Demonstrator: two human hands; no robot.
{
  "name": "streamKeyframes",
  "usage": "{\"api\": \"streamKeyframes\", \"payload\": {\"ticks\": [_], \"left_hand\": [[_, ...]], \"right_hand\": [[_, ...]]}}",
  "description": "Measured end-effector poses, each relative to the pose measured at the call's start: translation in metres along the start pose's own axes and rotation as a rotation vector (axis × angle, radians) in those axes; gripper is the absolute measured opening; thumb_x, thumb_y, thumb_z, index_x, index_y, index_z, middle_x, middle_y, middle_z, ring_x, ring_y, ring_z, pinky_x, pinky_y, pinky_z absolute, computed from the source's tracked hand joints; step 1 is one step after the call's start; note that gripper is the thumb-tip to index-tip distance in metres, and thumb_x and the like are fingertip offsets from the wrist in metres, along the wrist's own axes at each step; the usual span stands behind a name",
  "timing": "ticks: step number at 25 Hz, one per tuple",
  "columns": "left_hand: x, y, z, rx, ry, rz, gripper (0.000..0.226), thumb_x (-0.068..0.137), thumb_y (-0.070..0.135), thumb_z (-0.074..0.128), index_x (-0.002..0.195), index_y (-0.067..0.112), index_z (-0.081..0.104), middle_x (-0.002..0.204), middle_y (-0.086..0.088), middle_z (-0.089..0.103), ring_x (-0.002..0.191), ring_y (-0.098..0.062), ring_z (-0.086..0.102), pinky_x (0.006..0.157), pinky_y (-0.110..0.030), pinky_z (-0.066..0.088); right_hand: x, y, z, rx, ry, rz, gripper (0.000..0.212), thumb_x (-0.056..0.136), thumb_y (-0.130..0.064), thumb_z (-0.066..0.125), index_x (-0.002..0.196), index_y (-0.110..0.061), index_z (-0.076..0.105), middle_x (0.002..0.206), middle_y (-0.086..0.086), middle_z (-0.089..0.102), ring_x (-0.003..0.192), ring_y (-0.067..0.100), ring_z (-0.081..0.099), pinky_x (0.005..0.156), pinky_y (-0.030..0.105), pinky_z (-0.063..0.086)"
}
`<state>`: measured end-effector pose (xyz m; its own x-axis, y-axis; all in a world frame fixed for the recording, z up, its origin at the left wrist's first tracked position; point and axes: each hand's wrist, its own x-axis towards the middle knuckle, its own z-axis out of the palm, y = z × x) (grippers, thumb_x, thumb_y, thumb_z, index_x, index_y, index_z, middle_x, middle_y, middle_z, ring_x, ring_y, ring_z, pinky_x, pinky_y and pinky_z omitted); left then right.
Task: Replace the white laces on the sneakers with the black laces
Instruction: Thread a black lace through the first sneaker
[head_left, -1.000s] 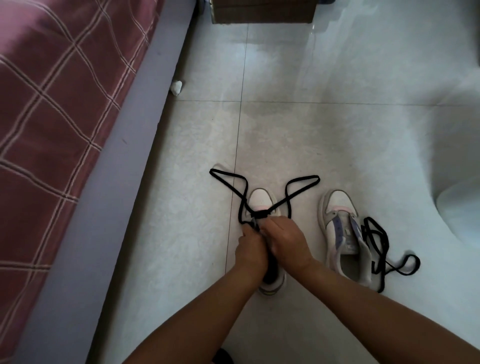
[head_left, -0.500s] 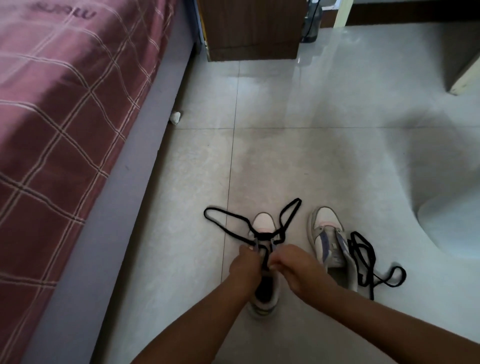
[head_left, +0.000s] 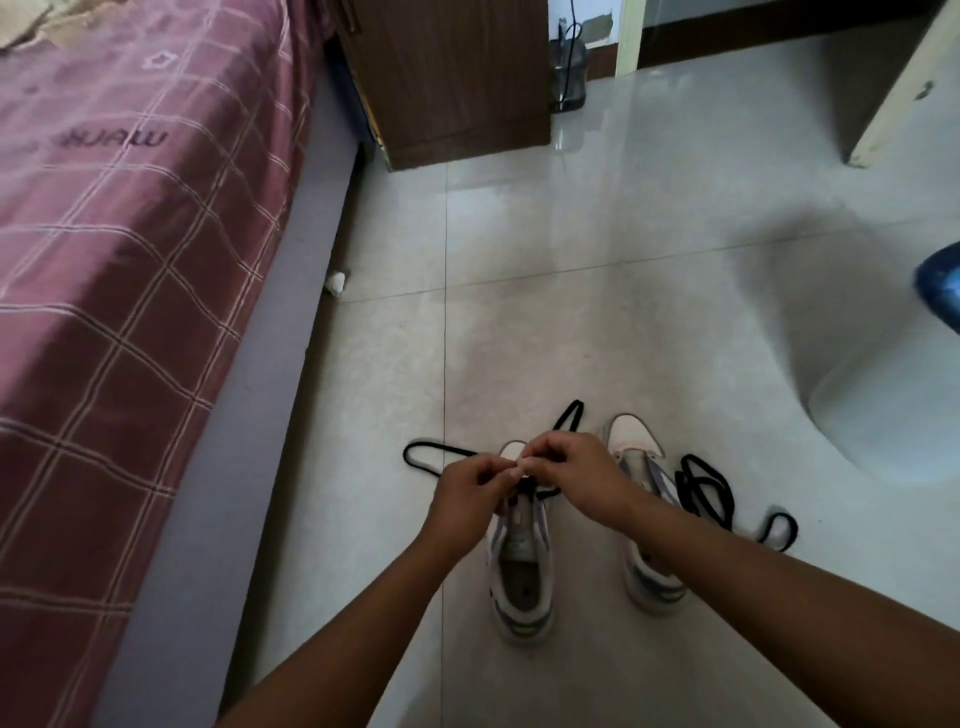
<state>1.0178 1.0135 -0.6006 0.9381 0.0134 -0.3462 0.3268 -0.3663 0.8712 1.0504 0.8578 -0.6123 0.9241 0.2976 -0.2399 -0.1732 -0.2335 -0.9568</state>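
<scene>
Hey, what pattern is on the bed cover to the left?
A pale grid check on dusty red; the bed cover shows in the head view.

Pale glossy tile floor (head_left: 597, 249); plaid maroon bed (head_left: 130, 249) at left (dark wood cabinet (head_left: 457, 83) behind).

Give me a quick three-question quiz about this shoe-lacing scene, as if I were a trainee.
1. True or false: both hands, the left hand and the right hand, work above the white sneaker nearer the bed.
2. Multiple choice: where is the loose second black shoelace? A) on the bed; B) on the pale tiled floor beside the other white sneaker; C) inside the brown wooden cabinet.
3. Fill in: the black shoelace being threaded loops out on the floor towards the ____-checked bedspread.

Key: 1 true; 2 B; 3 maroon.
</scene>
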Motion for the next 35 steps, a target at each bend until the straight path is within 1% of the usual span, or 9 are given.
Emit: {"api": "streamKeyframes", "payload": {"ticks": [3, 5, 8, 12, 17, 23, 27, 32, 35], "left_hand": [[0.0, 0.0, 0.003, -0.134, 0.067, -0.094, 0.017, 0.088, 0.002, 0.061, 0.099, 0.01, 0.071, 0.087, -0.004, 0.072, 0.08, -0.017, 0.069, 0.077, -0.026, 0.057], [-0.001, -0.003, 0.007, -0.209, 0.081, -0.139, 0.023, 0.089, -0.004, 0.057, 0.107, 0.005, 0.067, 0.088, -0.004, 0.071, 0.078, -0.013, 0.07, 0.073, -0.021, 0.055], [-0.003, -0.005, 0.011, -0.26, 0.153, -0.172, 0.016, 0.09, 0.0, 0.057, 0.1, 0.006, 0.068, 0.083, -0.003, 0.072, 0.074, -0.015, 0.071, 0.068, -0.019, 0.055], [-0.01, -0.003, 0.012, -0.242, 0.16, -0.145, 0.01, 0.089, 0.008, 0.062, 0.086, 0.012, 0.071, 0.071, 0.0, 0.072, 0.067, -0.013, 0.07, 0.063, -0.018, 0.054], [-0.013, 0.0, 0.014, -0.19, 0.147, -0.133, 0.025, 0.092, 0.002, 0.055, 0.083, 0.021, 0.068, 0.075, 0.004, 0.071, 0.068, -0.007, 0.07, 0.062, -0.015, 0.053], [-0.014, 0.001, 0.015, -0.074, 0.157, -0.105, 0.022, 0.091, 0.007, 0.058, 0.08, 0.023, 0.068, 0.069, 0.005, 0.069, 0.055, 0.002, 0.063, 0.053, -0.011, 0.049], [-0.015, -0.002, 0.017, -0.015, 0.133, -0.111, 0.016, 0.092, 0.011, 0.058, 0.086, 0.018, 0.071, 0.072, 0.006, 0.069, 0.062, -0.004, 0.064, 0.056, -0.012, 0.05], [-0.026, -0.028, 0.024, 0.544, 0.188, 0.072, 0.021, 0.094, 0.031, 0.054, 0.108, 0.018, 0.061, 0.102, 0.004, 0.055, 0.089, -0.011, 0.057, 0.073, -0.024, 0.048], [-0.052, -0.053, 0.048, 1.044, -0.018, 0.291, 0.045, 0.091, 0.047, 0.041, 0.121, 0.018, 0.056, 0.126, -0.011, 0.054, 0.116, -0.035, 0.052, 0.091, -0.043, 0.047]], "right_hand": [[0.0, 0.004, 0.004, 0.254, 0.068, 0.178, 0.024, 0.078, -0.001, 0.071, 0.101, -0.006, 0.064, 0.082, 0.009, 0.068, 0.072, 0.016, 0.065, 0.074, 0.031, 0.054], [0.0, 0.009, 0.008, 0.364, 0.103, 0.235, 0.026, 0.078, 0.002, 0.071, 0.101, -0.006, 0.063, 0.083, 0.012, 0.067, 0.069, 0.017, 0.065, 0.07, 0.028, 0.055], [0.001, 0.014, 0.013, 0.459, 0.112, 0.263, 0.019, 0.077, 0.002, 0.072, 0.094, -0.006, 0.067, 0.078, 0.009, 0.069, 0.063, 0.01, 0.067, 0.06, 0.018, 0.053], [0.001, 0.014, 0.015, 0.588, 0.072, 0.299, 0.012, 0.077, -0.004, 0.072, 0.085, -0.013, 0.073, 0.08, 0.005, 0.073, 0.073, 0.015, 0.069, 0.064, 0.019, 0.053], [-0.001, 0.014, 0.021, 0.557, -0.009, 0.292, 0.011, 0.076, -0.003, 0.073, 0.077, -0.014, 0.074, 0.084, 0.011, 0.073, 0.086, 0.028, 0.069, 0.083, 0.038, 0.055], [-0.003, 0.012, 0.022, 0.515, 0.043, 0.239, 0.01, 0.077, -0.004, 0.073, 0.083, -0.011, 0.072, 0.074, 0.001, 0.071, 0.067, 0.009, 0.068, 0.061, 0.017, 0.053], [-0.006, 0.014, 0.023, 0.493, 0.053, 0.256, 0.008, 0.08, -0.005, 0.071, 0.087, -0.008, 0.069, 0.08, 0.006, 0.07, 0.07, 0.011, 0.067, 0.064, 0.019, 0.052], [-0.007, 0.011, 0.023, 0.363, 0.104, 0.185, 0.005, 0.083, -0.008, 0.069, 0.086, -0.005, 0.066, 0.079, 0.003, 0.067, 0.068, 0.005, 0.062, 0.06, 0.008, 0.047], [-0.006, 0.005, 0.021, 0.342, 0.085, 0.119, 0.002, 0.088, -0.006, 0.063, 0.087, -0.007, 0.064, 0.075, 0.009, 0.068, 0.066, 0.011, 0.064, 0.065, 0.013, 0.051]]}}
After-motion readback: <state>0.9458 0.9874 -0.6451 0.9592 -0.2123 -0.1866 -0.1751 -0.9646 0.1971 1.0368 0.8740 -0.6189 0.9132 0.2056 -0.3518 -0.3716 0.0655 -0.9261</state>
